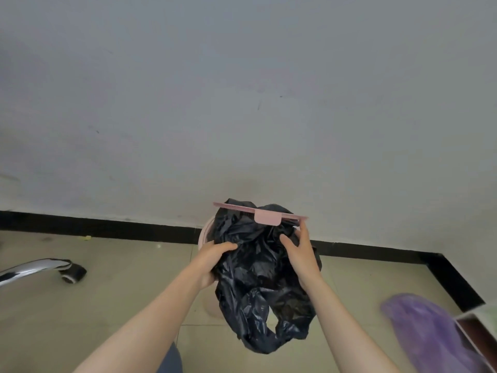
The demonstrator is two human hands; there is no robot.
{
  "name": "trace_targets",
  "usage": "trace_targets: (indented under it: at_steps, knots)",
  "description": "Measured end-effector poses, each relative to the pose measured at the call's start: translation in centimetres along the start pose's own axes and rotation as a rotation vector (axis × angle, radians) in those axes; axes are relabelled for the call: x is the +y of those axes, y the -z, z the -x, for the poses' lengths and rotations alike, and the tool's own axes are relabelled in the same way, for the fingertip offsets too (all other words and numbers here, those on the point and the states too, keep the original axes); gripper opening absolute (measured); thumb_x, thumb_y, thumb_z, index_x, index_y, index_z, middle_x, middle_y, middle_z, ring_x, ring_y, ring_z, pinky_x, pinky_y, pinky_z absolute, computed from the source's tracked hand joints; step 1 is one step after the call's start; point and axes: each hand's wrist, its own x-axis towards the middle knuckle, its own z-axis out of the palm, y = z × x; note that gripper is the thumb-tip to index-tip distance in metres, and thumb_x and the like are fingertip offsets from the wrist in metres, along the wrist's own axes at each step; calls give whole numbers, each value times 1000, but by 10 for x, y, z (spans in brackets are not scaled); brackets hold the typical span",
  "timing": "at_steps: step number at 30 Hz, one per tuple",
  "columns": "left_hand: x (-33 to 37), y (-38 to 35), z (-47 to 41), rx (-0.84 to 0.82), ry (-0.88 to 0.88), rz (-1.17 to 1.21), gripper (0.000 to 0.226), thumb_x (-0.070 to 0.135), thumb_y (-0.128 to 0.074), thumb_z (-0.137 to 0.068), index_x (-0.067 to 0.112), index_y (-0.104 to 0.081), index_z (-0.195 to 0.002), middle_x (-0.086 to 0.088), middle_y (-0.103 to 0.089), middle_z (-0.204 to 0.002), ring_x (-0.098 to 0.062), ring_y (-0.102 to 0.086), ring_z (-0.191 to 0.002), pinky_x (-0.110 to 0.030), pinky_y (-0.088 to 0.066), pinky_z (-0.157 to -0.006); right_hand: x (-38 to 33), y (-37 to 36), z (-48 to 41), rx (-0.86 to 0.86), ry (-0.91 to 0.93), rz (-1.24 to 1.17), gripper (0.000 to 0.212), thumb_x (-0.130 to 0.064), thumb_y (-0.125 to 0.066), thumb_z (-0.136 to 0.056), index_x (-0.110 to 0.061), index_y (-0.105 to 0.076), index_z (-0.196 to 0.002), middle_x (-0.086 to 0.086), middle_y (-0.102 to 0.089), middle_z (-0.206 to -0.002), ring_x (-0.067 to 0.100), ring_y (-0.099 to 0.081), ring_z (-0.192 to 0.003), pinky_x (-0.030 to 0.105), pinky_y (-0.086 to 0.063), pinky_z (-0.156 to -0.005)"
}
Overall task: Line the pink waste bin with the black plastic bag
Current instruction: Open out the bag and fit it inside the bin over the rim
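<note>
The pink waste bin (207, 232) stands on the floor against the wall, mostly hidden behind the black plastic bag (258, 286). Its pink lid (266, 216) is raised above the opening. The crumpled bag drapes over the bin's front and hangs down its side, with part of it bunched at the opening. My left hand (212, 261) grips the bag's left side at the rim. My right hand (301, 254) presses on the bag's right side, fingers spread upward toward the lid.
A chrome chair leg with a black caster (71, 271) lies at the left. A purple plastic bag (427, 335) and a box corner (478, 332) sit at the lower right. A black skirting (107, 227) runs along the white wall.
</note>
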Motion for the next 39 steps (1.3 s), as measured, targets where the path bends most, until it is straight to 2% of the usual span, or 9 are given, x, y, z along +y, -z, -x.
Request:
trace_targets:
  at_steps: [6,13,19,24,26,29,32,35,39]
  knots:
    - [6,9,2,69,15,-20,39,11,-60,-82,5,-52,-120,-18,-63,-116,-35,-60,-104,-44,-51,-87,-27,7,-40,141,119,517,56,-27,-50,-85,-15,-26,-135,15,-51,-129,36,-48,-117,49,-43,-97]
    - [32,16,4,164,-12,-40,8,2,-53,-88,3,-57,-95,-7,-54,-69,-19,-56,-54,-16,-43,-30,-62,15,-106,8,168,845,64,-24,-48,-88,-17,-17,-144,14,-14,-154,36,-17,-139,49,-23,-112]
    - [22,13,-31,245,-31,-50,22,4,-58,-82,-2,-54,-103,-14,-62,-84,-28,-59,-76,-32,-48,-63,-59,22,-153,-105,131,936,65,-25,-46,-90,-20,-11,-145,11,-4,-156,36,-12,-140,51,-20,-114]
    - [-2,5,-53,504,12,-199,49,12,-67,-69,2,-40,-108,-21,-51,-115,-38,-53,-107,-39,-49,-81,-47,28,-186,-119,189,953,66,-24,-46,-90,-22,-10,-145,11,-4,-156,37,-13,-139,51,-22,-112]
    - [-6,2,-57,474,47,-153,47,7,-69,-67,-7,-47,-106,-22,-58,-109,-37,-57,-100,-43,-51,-88,-39,31,-196,-136,204,949,66,-25,-47,-89,-22,-10,-145,11,-5,-156,37,-12,-140,51,-22,-113]
    - [-11,-1,-55,486,73,-121,7,-8,-56,-79,-9,-49,-78,-17,-57,-80,-33,-56,-77,-38,-46,-76,-22,34,-199,-163,233,937,65,-26,-47,-90,-21,-12,-144,11,-6,-156,36,-10,-140,53,-20,-114]
    - [-21,4,-50,512,112,-155,30,-16,-38,-85,-3,-42,-58,-14,-47,-65,-28,-44,-56,-34,-40,-57,-9,30,-185,-184,295,966,61,-28,-47,-91,-19,-16,-144,13,-9,-156,35,-10,-140,53,-23,-110]
    - [-34,16,-34,534,137,-216,28,-12,-43,-85,-2,-45,-59,-15,-49,-64,-26,-46,-55,-29,-42,-50,-3,15,-155,-381,335,967,54,-30,-47,-92,-15,-27,-140,15,-18,-153,31,-17,-140,46,-22,-112]
    - [-37,31,-8,587,153,-304,29,-7,-50,-83,1,-44,-56,-10,-48,-59,-22,-44,-51,-16,-37,-31,-18,-5,-85,-884,308,879,46,-37,-36,-97,-14,-37,-136,5,-36,-147,18,-33,-134,28,-25,-105]
